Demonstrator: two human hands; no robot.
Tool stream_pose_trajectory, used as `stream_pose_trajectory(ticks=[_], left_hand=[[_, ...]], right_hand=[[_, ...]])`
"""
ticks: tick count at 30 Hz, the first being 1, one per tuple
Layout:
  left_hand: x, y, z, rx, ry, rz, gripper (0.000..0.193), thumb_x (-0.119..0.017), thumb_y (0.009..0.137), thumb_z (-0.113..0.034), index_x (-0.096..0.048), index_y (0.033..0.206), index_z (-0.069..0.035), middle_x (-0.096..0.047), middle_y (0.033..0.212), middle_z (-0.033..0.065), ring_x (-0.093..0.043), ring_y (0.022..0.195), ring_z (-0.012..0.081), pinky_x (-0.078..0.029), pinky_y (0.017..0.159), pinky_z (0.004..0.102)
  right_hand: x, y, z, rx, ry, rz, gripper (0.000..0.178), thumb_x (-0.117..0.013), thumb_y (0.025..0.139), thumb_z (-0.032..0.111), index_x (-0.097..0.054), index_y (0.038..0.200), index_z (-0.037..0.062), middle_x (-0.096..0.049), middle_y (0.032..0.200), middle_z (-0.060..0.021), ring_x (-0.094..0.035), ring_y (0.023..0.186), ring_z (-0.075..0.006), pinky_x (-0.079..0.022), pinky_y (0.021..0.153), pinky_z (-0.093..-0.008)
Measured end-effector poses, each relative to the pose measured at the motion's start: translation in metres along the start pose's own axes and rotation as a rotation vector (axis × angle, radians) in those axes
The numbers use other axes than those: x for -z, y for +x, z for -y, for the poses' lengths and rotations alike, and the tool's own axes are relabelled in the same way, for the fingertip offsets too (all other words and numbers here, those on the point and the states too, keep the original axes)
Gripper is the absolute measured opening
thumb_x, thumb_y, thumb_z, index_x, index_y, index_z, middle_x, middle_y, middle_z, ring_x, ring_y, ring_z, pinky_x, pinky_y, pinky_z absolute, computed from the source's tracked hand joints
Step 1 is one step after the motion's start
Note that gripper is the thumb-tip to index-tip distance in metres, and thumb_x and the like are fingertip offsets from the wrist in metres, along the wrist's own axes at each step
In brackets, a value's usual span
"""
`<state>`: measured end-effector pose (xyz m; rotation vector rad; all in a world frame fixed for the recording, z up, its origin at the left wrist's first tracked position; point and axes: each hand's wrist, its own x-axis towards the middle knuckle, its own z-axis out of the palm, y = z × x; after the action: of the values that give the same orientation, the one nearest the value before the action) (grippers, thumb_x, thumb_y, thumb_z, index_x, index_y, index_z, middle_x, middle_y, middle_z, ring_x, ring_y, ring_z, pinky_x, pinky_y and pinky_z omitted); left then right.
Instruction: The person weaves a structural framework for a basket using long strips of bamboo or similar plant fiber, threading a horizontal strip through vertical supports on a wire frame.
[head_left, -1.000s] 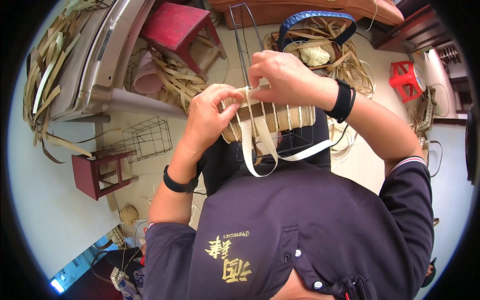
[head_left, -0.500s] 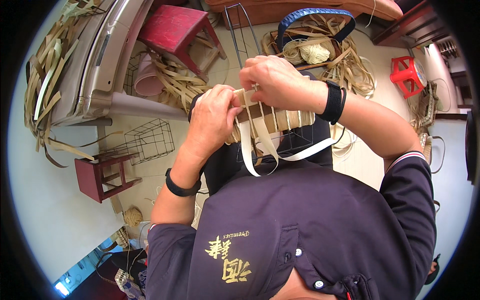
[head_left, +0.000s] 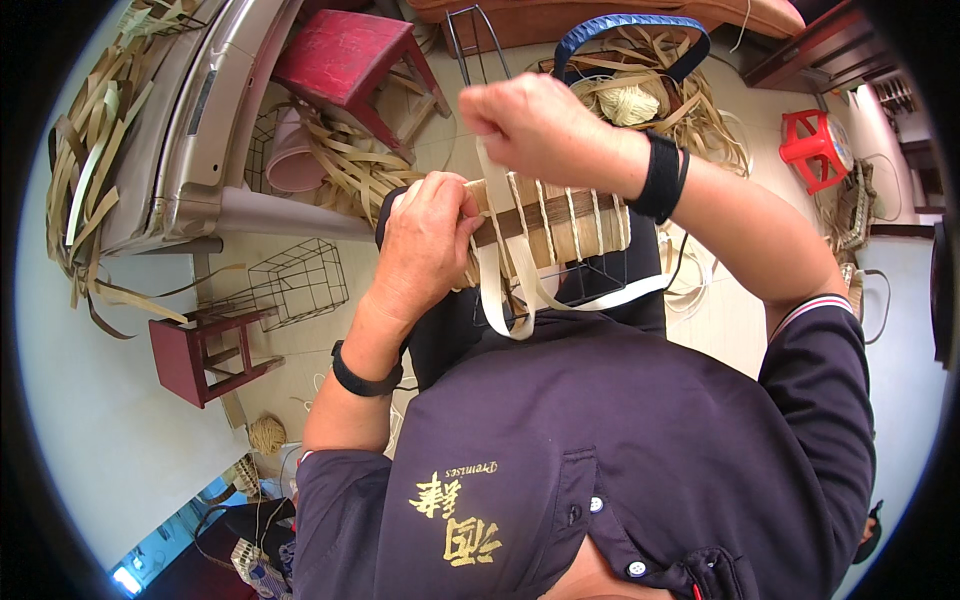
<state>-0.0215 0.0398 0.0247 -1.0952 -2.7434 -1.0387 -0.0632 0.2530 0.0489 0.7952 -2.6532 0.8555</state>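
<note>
The person's left hand (head_left: pixel 428 235) pinches the basket (head_left: pixel 592 220); farther out, the right hand (head_left: pixel 545 130), fingers curled, grips a pale strip (head_left: pixel 492 182).

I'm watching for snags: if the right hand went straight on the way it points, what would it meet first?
Seemingly the dark wire loop, with the large red stool beyond; depth is unclear, so the right hand may pass above both.
</note>
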Motion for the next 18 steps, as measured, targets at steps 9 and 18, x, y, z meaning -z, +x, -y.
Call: stream_pose_trajectory(ticks=[9, 18], left_hand=[[-0.001, -0.001, 0.001, -0.019, -0.017, -0.026, 0.018, -0.072, 0.081, 0.000, -0.057, 0.090, 0.000, -0.063, 0.102, 0.0176, -0.060, 0.096, 0.0419, -0.049, 0.084, 0.0461], [-0.005, -0.004, 0.006, -0.066, 0.011, -0.048, 0.016, -0.071, 0.081, -0.003, -0.058, 0.090, -0.005, -0.060, 0.095, 0.0106, -0.060, 0.093, 0.0334, -0.046, 0.082, 0.0439]], right_hand=[[0.035, 0.063, -0.037, -0.146, -0.186, -0.240, 0.007, -0.065, 0.076, 0.010, -0.061, 0.081, 0.0070, -0.069, 0.082, -0.0176, -0.068, 0.085, -0.0411, -0.053, 0.075, -0.0506], [0.023, 0.016, -0.016, -0.539, 0.562, 0.309, 0.020, -0.079, 0.089, 0.019, -0.075, 0.095, 0.0006, -0.061, 0.066, 0.0055, -0.052, 0.057, -0.0051, -0.041, 0.051, -0.0220]])
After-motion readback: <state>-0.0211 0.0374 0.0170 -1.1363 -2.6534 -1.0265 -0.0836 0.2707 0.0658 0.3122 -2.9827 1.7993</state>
